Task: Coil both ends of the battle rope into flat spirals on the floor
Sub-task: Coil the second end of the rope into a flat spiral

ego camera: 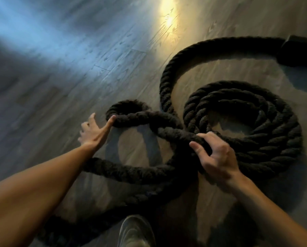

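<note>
Battle rope point(167, 132) on the floor point(60, 77): one flat spiral point(243, 122) lies wound at 3 o'clock, the second barely begun at centre, right hand point(215, 157) gripping a strand, left hand point(94, 130) spread, fingertips against a loop

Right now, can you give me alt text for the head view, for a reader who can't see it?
A person's right hand grips a thick black braided battle rope beside a flat spiral coil on the grey wood-plank floor. The open left hand touches a small loose loop with its thumb; a grey shoe shows below.
</note>
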Demonstrator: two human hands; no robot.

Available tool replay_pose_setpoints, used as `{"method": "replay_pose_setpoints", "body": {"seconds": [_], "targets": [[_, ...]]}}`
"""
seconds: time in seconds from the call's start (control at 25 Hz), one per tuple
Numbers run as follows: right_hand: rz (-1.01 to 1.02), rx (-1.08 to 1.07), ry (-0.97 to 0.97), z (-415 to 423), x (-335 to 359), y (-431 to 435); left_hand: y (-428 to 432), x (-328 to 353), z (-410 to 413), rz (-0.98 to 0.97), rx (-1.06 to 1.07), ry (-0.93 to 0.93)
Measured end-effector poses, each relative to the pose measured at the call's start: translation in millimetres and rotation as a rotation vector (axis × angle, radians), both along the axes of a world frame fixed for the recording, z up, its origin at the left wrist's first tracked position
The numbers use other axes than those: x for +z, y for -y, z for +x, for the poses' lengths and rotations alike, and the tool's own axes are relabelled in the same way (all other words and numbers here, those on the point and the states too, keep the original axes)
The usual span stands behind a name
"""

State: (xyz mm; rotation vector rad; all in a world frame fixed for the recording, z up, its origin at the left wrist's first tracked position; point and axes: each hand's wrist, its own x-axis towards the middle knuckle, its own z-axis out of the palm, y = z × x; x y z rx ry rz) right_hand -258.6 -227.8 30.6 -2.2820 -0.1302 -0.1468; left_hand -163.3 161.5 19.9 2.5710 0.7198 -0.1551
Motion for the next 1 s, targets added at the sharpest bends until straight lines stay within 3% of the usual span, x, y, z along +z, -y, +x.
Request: {"method": "replay_pose_setpoints", "body": {"seconds": [0.12,0.28,0.36,0.48,0.52,0.6,0.68,0.8,1.0], "targets": [[0.298,-0.143,0.037,13.7,18.1,13.1,17.1,-3.0,-3.6,-0.516,-0.046,-0.085],[0.422,-0.221,-0.057,16.0,23.3,17.6,77.2,26.5,11.4,-0.629,-0.389,-0.135],[0.429,-0.245,-0.077,13.4,21.8,16.2,100.0,46.0,5.3,-0.711,-0.388,-0.279],[0.385,-0.264,-0.091,14.4,21.3,12.0,131.2,61.0,-28.5,-0.796,-0.714,-0.532],[0.352,-0.258,-0.092,15.8,21.0,11.7,144.7,58.4,-46.8,-0.688,-0.852,-0.521],[0.328,-0.212,-0.118,18.1,22.0,10.4,163.6,41.6,-79.6,-0.209,-1.037,-0.265],[0.42,-0.14,-0.212,20.9,30.1,15.5,168.8,25.2,-92.8,0.093,-1.086,-0.172],[0.673,-0.104,-0.335,23.2,49.5,42.6,144.4,11.0,-76.0,0.332,-1.058,-0.256],[1.066,-0.192,-0.41,33.5,64.4,74.2,106.1,24.1,-2.0,0.445,-0.709,-0.057]]}}
